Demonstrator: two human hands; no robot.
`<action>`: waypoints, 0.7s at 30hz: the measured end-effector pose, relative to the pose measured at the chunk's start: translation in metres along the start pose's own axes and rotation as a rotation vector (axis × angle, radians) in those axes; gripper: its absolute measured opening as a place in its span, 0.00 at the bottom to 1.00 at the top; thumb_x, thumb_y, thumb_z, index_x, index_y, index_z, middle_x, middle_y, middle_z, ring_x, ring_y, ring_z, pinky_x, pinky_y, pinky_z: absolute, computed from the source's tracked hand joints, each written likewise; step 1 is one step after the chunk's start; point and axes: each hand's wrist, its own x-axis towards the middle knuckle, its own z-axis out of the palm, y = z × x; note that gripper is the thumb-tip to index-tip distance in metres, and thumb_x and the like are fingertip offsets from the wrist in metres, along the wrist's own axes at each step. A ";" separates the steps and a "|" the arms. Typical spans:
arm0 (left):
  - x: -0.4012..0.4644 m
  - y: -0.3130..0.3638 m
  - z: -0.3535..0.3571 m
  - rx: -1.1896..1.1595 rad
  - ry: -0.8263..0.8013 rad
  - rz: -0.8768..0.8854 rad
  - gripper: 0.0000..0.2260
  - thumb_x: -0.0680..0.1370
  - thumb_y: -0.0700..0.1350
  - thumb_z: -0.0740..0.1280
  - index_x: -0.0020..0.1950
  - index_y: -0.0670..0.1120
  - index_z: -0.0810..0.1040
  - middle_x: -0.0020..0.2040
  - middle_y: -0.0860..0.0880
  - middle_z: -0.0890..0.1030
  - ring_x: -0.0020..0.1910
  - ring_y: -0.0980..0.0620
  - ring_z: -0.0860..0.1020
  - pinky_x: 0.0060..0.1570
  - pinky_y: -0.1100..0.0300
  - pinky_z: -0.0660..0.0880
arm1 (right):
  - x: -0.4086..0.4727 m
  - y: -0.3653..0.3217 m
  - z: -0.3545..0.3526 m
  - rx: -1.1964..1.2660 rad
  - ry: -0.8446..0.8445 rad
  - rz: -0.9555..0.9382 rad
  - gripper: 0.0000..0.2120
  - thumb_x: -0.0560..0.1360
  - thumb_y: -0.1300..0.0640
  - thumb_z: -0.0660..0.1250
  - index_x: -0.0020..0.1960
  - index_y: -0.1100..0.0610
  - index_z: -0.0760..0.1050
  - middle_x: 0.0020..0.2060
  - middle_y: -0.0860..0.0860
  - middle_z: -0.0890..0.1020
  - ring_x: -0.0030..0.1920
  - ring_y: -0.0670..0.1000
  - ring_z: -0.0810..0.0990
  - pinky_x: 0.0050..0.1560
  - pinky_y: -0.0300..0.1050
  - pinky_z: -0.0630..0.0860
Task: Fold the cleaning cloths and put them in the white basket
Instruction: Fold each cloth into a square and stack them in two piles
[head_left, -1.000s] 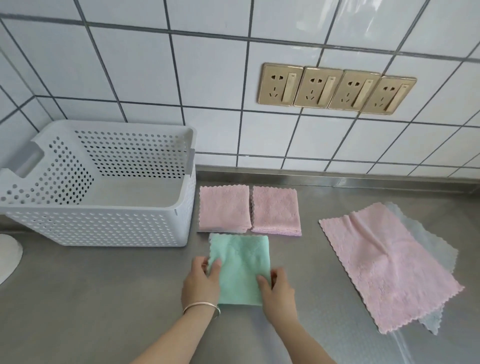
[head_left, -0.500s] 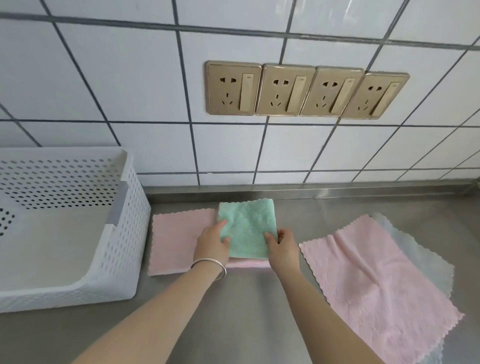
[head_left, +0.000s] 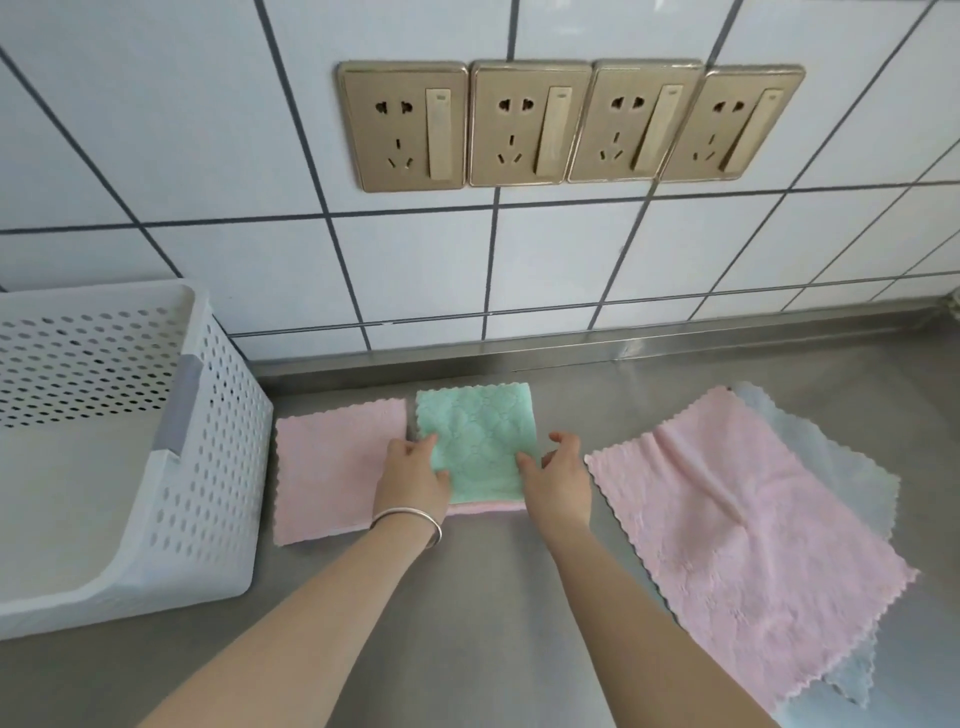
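Two hands (head_left: 483, 478), five cloths (head_left: 475, 441).

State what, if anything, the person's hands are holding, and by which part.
Nothing is lifted. The left hand touches the folded green cloth at its left edge; the right hand touches its lower right corner, fingers spread.

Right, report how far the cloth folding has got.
Done: a folded pink cloth lies beside the empty white perforated basket. In hand: left hand and right hand set the folded green cloth on another pink one. Left: unfolded pink cloth, pale blue cloth, then basketing.
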 end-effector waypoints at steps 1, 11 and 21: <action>-0.003 0.000 0.000 0.012 0.030 0.007 0.22 0.76 0.43 0.62 0.70 0.49 0.65 0.64 0.45 0.66 0.57 0.46 0.72 0.59 0.56 0.70 | 0.001 0.004 -0.009 0.017 0.032 -0.001 0.18 0.74 0.57 0.62 0.63 0.55 0.65 0.46 0.50 0.75 0.48 0.55 0.77 0.44 0.45 0.70; -0.047 0.047 0.040 0.172 0.217 0.649 0.22 0.60 0.38 0.73 0.52 0.48 0.75 0.55 0.45 0.72 0.50 0.40 0.77 0.45 0.51 0.78 | -0.047 0.125 -0.071 -0.673 0.265 -0.141 0.03 0.59 0.62 0.66 0.33 0.59 0.76 0.29 0.53 0.75 0.29 0.57 0.75 0.29 0.44 0.67; -0.072 0.111 0.124 0.567 -0.186 0.992 0.27 0.51 0.48 0.75 0.50 0.53 0.81 0.52 0.58 0.81 0.55 0.54 0.71 0.52 0.63 0.75 | -0.033 0.140 -0.098 -0.752 0.171 -0.167 0.12 0.64 0.63 0.51 0.30 0.59 0.73 0.24 0.53 0.73 0.23 0.53 0.73 0.23 0.45 0.68</action>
